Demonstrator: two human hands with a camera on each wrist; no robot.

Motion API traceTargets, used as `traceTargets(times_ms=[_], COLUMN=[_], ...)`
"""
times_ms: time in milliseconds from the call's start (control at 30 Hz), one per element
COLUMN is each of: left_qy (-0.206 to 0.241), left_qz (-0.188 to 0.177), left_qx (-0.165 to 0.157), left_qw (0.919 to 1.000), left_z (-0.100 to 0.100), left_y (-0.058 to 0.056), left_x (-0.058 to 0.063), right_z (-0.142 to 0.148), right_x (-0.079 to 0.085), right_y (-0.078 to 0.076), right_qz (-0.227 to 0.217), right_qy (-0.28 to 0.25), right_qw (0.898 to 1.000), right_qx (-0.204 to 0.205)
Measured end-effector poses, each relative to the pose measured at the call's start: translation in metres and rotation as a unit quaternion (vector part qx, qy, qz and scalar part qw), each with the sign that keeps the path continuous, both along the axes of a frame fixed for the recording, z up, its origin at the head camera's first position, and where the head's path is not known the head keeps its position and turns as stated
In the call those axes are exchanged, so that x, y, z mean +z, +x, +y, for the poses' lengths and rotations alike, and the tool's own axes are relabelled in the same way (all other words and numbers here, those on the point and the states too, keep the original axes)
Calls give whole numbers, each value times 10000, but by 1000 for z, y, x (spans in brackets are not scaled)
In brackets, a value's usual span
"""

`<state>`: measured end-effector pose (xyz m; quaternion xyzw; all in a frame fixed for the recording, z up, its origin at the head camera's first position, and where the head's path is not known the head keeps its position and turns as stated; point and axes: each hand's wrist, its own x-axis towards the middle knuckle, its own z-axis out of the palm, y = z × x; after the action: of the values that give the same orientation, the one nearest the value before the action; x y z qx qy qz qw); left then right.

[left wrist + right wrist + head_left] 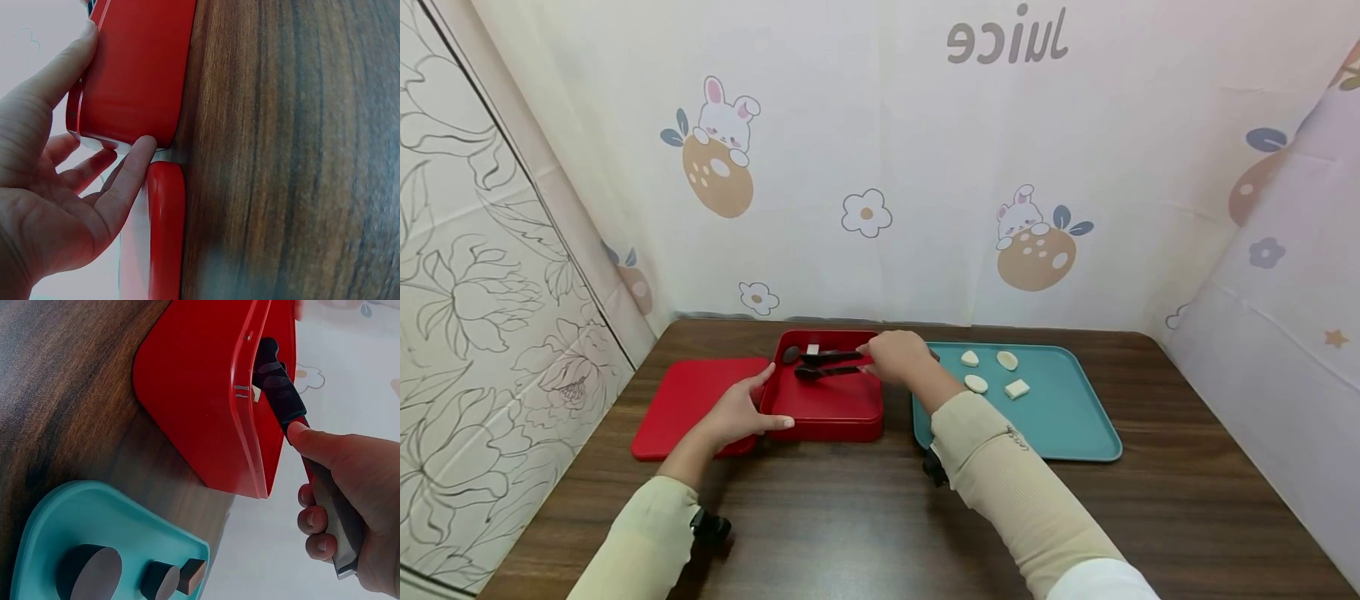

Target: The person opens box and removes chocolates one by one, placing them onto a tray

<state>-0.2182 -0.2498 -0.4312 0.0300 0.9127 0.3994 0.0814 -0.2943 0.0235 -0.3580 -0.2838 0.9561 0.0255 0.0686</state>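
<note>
Black-headed metal tongs (284, 397) reach into a glossy red rectangular box (838, 431) at the centre of the head camera's frame, their heads near the upper left of its interior. A person's right hand (897, 357) wraps the handles, thumb tip against one arm, a grip seemingly meant to govern the squeeze while keeping fingers clear of the contents. The left hand (737, 412) is spread across the box's lower-left corner, thumb at the near rim and fingers along the left wall, apparently bracing it against sliding. A small white block (813, 348) shows just behind the tongs; whether the heads pinch anything, one cannot tell. At right, four cream-topped blocks (1017, 389) sit apart on a teal rectangular tray (1067, 425), a spacing that likely leaves room to grasp each, while a flat red panel (688, 400), probably the lid, lies just beside the box at left, out of the tongs' way.
</note>
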Motion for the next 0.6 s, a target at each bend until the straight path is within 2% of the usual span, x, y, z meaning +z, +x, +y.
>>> traceTargets(times_ms=[600], left_qy=[-5], left_qz=[-26], left_qx=[29], left_qw=[10000], left_z=[1], left_y=[2], left_x=[1], right_z=[15], right_x=[-5], right_y=[6], right_qz=[285], right_qy=[-129], right_qw=[9995], right_qx=[30])
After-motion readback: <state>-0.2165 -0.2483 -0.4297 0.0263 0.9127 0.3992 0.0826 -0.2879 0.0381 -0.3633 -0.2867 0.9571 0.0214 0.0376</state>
